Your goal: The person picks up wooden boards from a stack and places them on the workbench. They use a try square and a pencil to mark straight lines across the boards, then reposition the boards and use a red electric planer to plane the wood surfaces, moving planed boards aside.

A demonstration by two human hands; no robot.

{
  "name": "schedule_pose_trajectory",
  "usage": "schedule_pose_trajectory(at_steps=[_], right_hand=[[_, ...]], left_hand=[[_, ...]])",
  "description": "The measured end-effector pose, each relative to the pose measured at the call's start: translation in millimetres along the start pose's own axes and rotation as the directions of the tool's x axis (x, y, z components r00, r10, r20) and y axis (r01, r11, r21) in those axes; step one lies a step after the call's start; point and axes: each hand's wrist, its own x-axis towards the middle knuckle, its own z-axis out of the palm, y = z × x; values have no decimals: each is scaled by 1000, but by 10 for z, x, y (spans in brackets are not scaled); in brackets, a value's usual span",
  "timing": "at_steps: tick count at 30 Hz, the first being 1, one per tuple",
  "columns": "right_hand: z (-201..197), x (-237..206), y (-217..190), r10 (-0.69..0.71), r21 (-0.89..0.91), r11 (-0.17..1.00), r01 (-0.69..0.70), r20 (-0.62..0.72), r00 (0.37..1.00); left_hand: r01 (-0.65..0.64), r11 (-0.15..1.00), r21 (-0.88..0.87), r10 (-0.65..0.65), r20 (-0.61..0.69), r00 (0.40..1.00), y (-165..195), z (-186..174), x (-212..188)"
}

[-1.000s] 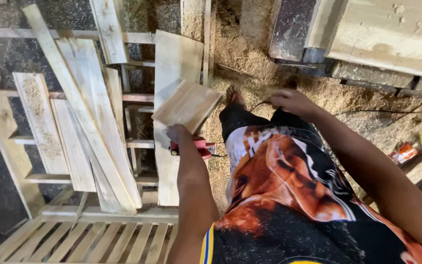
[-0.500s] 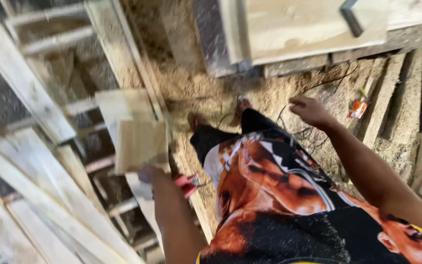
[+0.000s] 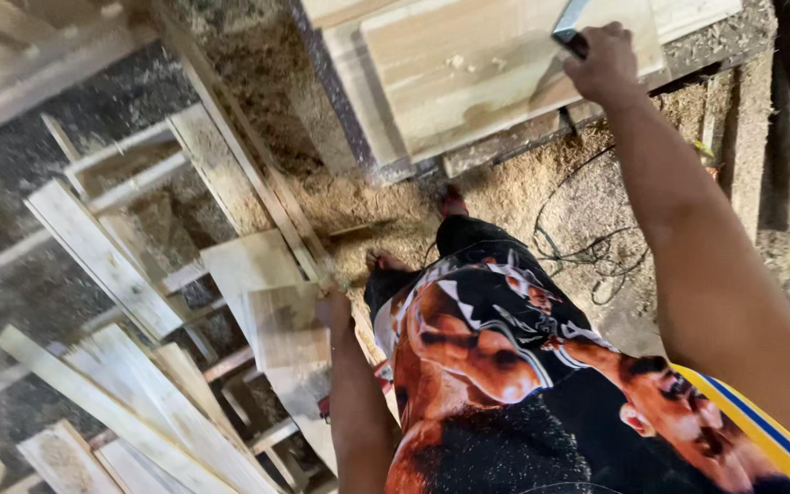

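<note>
- Far left of the frame: loose pale planks [image 3: 102, 256] lie criss-crossed over a slatted wooden frame [image 3: 130, 155], with sawdust and dark ground between the slats. They lie at odd angles, so one could slide or tip if it is bumped.
- Lower left: more long planks [image 3: 139, 412] fan out towards the bottom edge, overlapping one another.
- Left of centre: the left hand [image 3: 333, 306] hangs low and grips the right edge of a small square board [image 3: 287, 327]. The fingers wrap the edge, though blur hides exactly how. The board is pale, flat-faced and light-grained, and it hangs in front of the plank pile. Held by one edge only, it could swing or slip out and drop onto the planks or the bare feet just beside it.
- Just below that arm a red object [image 3: 381, 373] peeks out; too little shows to say what it is.
- Centre: bare feet [image 3: 453, 203] stand in deep sawdust, where footing looks soft and splinters or offcuts may be hidden.
- Right of centre: a black cable [image 3: 587, 247] loops over the sawdust near the feet, a likely trip hazard.
- Upper right: the right hand [image 3: 607, 62] is closed around a dark-handled tool [image 3: 571, 26] resting on a broad pale panel [image 3: 496, 73]. The tool's working end is cut off by the frame.
</note>
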Motion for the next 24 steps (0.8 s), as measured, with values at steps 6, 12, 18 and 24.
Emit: schedule_pose_trajectory(at_steps=[6, 12, 18, 24], right_hand=[[-113, 156, 277, -173, 12, 984, 176, -118, 978], [-268, 400, 1099, -154, 118, 975, 189, -255, 954], [-579, 946, 2179, -257, -87, 966, 242, -404, 878], [-618, 1404, 2459, -247, 34, 962, 271, -316, 916]], left_hand=[[55, 998, 7, -54, -46, 997, 459, 256, -151], [362, 867, -343, -383, 5, 924, 641, 640, -393], [248, 844, -477, -315, -65, 947, 1079, 1238, -495], [92, 863, -497, -174, -121, 977, 1962, 1727, -522]])
